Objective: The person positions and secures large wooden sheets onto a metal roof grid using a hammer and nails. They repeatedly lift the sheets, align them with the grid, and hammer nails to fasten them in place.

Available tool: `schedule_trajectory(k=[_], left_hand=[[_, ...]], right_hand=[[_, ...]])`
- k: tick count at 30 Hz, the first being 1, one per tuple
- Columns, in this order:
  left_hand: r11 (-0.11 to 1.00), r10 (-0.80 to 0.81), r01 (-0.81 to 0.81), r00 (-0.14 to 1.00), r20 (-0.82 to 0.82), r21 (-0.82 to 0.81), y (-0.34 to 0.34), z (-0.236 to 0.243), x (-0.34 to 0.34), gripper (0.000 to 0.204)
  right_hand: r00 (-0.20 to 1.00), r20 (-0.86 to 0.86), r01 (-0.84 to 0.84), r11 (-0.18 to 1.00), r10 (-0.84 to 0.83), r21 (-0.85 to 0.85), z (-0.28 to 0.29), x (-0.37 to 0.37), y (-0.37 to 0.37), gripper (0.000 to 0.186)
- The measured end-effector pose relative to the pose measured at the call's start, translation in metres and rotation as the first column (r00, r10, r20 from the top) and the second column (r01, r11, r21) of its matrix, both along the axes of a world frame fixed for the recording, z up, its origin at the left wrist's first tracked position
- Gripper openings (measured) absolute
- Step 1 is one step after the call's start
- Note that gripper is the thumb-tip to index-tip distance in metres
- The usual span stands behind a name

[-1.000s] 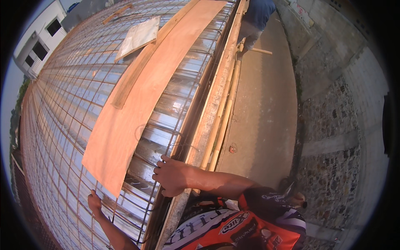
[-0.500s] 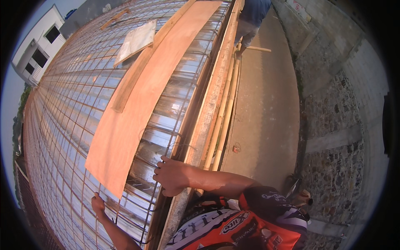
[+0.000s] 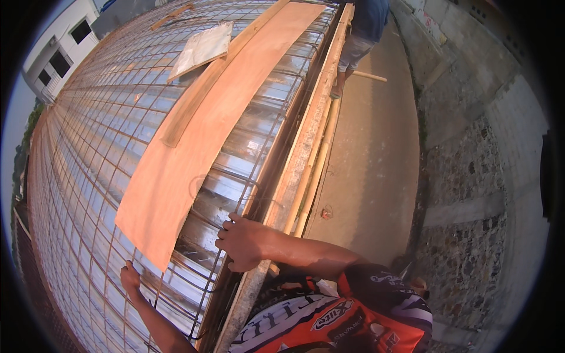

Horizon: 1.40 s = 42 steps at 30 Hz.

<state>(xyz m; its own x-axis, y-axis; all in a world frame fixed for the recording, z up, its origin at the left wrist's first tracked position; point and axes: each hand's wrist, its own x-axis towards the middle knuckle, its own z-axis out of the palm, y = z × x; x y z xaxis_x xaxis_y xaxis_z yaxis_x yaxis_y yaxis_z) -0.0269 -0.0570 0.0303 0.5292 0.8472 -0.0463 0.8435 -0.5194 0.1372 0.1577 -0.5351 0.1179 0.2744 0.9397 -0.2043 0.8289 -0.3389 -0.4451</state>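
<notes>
My left hand (image 3: 130, 277) is closed round a thin reinforcing bar of the steel mesh (image 3: 88, 194), just below the near end of a long plywood strip (image 3: 176, 182). My right hand (image 3: 240, 241) curls its fingers over a bar at the mesh's right edge, beside the timber edge board (image 3: 294, 170); the palm side is hidden. Below the bars lies shiny ribbed metal decking (image 3: 226, 176). The plywood lies on the mesh between the two hands and runs away from me, touching neither hand.
A wooden batten (image 3: 200, 100) and a pale square board (image 3: 203, 50) lie by the plywood. Bamboo poles (image 3: 315, 182) run along the edge board. Another person (image 3: 359, 41) stands at the far end. To the right, a paved lane (image 3: 371, 165) lies below, bordered by a stone wall (image 3: 465, 170).
The view has shifted slightly, and the lower end of the plywood sits higher in it. Both hands keep their grip on the bars. The other person's legs show more fully.
</notes>
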Motion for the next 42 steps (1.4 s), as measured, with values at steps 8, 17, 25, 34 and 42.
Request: schedule_trajectory(k=[8,17,25,34,42], left_hand=[[1.000,0.006,-0.007,1.000,-0.020,-0.019,0.001,0.000,0.002,0.073],[0.998,0.022,-0.025,0.999,-0.042,-0.054,0.019,-0.008,0.000,0.074],[0.999,0.026,-0.026,0.999,-0.030,-0.027,0.015,-0.008,0.001,0.073],[0.999,0.035,-0.035,0.999,-0.006,0.000,0.012,-0.009,0.000,0.072],[1.000,0.023,-0.023,1.000,0.000,0.018,0.008,-0.006,-0.002,0.072]], right_hand=[[1.000,-0.007,-0.005,1.000,0.005,-0.007,0.004,0.000,-0.002,0.053],[1.000,-0.007,0.003,1.000,-0.002,0.028,-0.005,-0.002,-0.001,0.052],[1.000,-0.006,-0.002,1.000,0.002,0.021,-0.008,-0.002,-0.003,0.051],[1.000,0.018,0.004,1.000,-0.004,0.020,-0.005,-0.003,-0.003,0.054],[1.000,0.013,-0.019,1.000,0.019,0.011,-0.002,-0.002,-0.002,0.055]])
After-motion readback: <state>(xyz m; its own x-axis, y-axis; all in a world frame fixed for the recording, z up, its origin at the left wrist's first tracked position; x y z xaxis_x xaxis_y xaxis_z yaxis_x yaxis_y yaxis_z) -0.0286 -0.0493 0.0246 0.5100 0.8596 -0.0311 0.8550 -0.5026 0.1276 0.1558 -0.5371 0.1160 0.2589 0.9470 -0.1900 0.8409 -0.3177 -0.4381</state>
